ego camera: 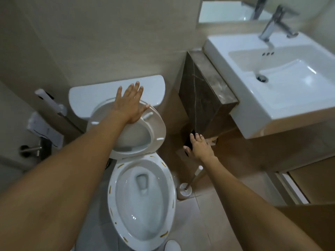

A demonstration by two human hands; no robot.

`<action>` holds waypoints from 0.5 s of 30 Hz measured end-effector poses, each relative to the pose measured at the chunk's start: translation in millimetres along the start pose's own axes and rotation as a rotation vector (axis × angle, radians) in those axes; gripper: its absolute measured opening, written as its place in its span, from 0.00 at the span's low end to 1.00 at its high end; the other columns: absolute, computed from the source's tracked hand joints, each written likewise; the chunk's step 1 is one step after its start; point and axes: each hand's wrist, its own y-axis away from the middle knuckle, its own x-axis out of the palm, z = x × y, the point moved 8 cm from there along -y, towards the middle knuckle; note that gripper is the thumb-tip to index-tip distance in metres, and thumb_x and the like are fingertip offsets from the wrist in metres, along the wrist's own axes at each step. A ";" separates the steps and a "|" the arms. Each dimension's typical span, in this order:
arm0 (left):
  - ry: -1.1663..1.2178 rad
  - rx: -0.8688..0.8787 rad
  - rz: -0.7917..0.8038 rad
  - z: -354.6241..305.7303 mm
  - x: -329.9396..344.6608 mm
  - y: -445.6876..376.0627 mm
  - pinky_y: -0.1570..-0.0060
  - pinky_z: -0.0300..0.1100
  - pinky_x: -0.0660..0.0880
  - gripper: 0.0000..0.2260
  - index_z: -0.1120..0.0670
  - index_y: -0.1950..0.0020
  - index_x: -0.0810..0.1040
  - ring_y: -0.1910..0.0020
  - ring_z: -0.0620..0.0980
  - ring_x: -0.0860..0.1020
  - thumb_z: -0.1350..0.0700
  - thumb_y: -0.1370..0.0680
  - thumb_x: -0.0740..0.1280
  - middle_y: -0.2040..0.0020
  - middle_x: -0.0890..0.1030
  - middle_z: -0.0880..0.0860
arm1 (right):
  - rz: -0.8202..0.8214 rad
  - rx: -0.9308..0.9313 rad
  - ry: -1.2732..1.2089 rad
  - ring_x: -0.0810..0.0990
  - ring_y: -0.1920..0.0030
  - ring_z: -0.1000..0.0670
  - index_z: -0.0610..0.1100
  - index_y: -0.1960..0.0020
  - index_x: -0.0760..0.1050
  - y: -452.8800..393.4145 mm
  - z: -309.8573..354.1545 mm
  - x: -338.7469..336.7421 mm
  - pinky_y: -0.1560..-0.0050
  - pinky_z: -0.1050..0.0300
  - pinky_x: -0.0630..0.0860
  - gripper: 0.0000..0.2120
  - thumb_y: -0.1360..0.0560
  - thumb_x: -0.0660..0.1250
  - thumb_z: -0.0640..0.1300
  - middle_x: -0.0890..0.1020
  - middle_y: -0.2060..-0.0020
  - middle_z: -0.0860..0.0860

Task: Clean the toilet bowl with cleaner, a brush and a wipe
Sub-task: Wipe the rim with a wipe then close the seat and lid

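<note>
- Two bare arms reach forward over an open toilet bowl (143, 192), nearest the viewer, its rim dotted with yellowish marks.
- Just right of the bowl, a toilet brush (190, 183) stands on the floor in its holder, handle leaning up and to the right.
- Right hand (199, 147) hovers just beyond that handle, fingers loosely spread, holding nothing.
- Farther off, left hand (129, 104) presses flat, fingers spread, on the raised seat (155, 127) against the cistern (90, 95).

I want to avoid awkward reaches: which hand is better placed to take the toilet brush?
Right. The right hand is free, just above the toilet brush; the left hand presses the raised seat.
</note>
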 end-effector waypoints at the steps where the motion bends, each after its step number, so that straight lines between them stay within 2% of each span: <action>1: 0.016 -0.014 0.005 6.2 -6.3 9.7 0.27 0.54 0.38 0.31 0.55 0.22 0.41 0.23 0.50 0.41 0.40 0.19 0.46 0.22 0.40 0.53 | -0.017 -0.009 0.010 0.47 0.22 0.44 0.43 0.21 0.47 4.5 10.1 -14.9 0.25 0.44 0.53 0.32 0.18 0.52 0.57 0.51 0.22 0.44; 8: 0.125 -0.128 0.014 61.3 -42.9 74.5 0.27 0.54 0.39 0.30 0.56 0.22 0.41 0.23 0.51 0.40 0.42 0.18 0.45 0.22 0.39 0.54 | -0.116 -0.103 0.024 0.47 0.22 0.44 0.45 0.21 0.46 33.9 98.8 -104.5 0.25 0.44 0.52 0.31 0.18 0.52 0.56 0.50 0.22 0.45; 15: 0.181 -0.248 0.013 112.6 -58.4 130.8 0.27 0.54 0.41 0.29 0.56 0.22 0.42 0.23 0.53 0.42 0.43 0.17 0.46 0.22 0.39 0.54 | -0.161 -0.217 0.067 0.48 0.22 0.43 0.44 0.21 0.46 47.2 180.4 -149.0 0.26 0.44 0.54 0.31 0.18 0.53 0.55 0.51 0.22 0.44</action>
